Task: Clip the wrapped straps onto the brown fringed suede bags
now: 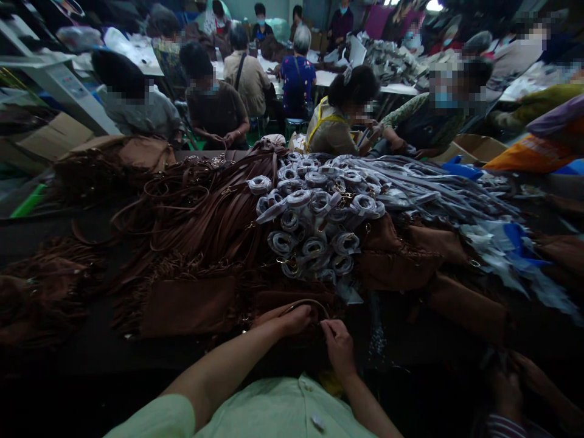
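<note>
Close in front of me, my left hand (298, 320) is closed, its fingers curled at a brown strap (310, 302) that arcs over the knuckles. My right hand (338, 340) pinches near the strap's other end, fingertips a short way from the left hand. The dim light hides the exact spot where the fingers meet it. Just beyond lies a brown bag (292, 299), partly covered by my hands. Left of it rests a fringed brown bag (189, 307), flat on the dark table (182, 356).
Wrapped coiled straps (314, 213) form a heap ahead, with long brown straps (214, 219) to its left. More brown bags (469, 307) lie to the right, near clear plastic wrappers (493, 249). A neighbour's hands (511, 377) work at lower right; several people sit across the table.
</note>
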Action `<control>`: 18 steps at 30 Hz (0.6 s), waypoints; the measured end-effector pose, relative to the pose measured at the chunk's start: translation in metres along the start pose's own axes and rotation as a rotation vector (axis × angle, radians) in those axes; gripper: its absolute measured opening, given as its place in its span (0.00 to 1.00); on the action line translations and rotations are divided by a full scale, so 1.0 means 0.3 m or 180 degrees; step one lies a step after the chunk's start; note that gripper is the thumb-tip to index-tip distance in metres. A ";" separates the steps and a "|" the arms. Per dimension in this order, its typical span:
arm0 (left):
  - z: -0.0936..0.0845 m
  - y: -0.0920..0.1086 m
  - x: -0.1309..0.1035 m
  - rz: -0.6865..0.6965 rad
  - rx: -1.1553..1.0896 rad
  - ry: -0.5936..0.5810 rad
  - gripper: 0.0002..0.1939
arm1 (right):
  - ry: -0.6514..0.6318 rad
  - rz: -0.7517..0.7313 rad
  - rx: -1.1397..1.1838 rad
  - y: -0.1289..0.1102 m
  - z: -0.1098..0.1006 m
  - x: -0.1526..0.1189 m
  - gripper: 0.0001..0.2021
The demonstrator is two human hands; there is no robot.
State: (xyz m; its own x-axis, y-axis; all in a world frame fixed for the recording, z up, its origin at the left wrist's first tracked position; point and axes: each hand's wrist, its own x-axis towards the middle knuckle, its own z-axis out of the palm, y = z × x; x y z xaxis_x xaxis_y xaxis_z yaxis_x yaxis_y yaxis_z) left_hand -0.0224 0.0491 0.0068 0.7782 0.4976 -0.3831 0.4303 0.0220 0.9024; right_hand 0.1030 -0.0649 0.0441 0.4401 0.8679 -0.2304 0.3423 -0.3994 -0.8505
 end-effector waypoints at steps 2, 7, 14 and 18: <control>-0.003 0.004 -0.022 0.0219 0.0264 -0.0001 0.08 | -0.0024 0.0137 0.0333 0.018 0.008 0.014 0.20; -0.031 0.036 -0.049 0.0552 0.0402 -0.0035 0.08 | -0.0296 0.0297 0.0740 0.066 0.009 0.056 0.24; -0.038 0.082 -0.017 0.0394 0.0427 0.0201 0.07 | -0.0139 -0.0327 0.0001 0.051 0.013 0.087 0.18; -0.027 0.069 0.003 0.0134 0.0096 0.0307 0.09 | 0.0060 -0.0199 -0.0035 0.074 0.030 0.090 0.19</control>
State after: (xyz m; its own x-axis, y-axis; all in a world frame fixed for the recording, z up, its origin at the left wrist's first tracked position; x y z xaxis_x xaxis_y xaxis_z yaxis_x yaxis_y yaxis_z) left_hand -0.0165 0.0570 0.0269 0.7487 0.5788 -0.3230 0.4130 -0.0261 0.9104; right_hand 0.1150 -0.0476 0.0147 0.4331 0.8856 -0.1680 0.3788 -0.3479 -0.8576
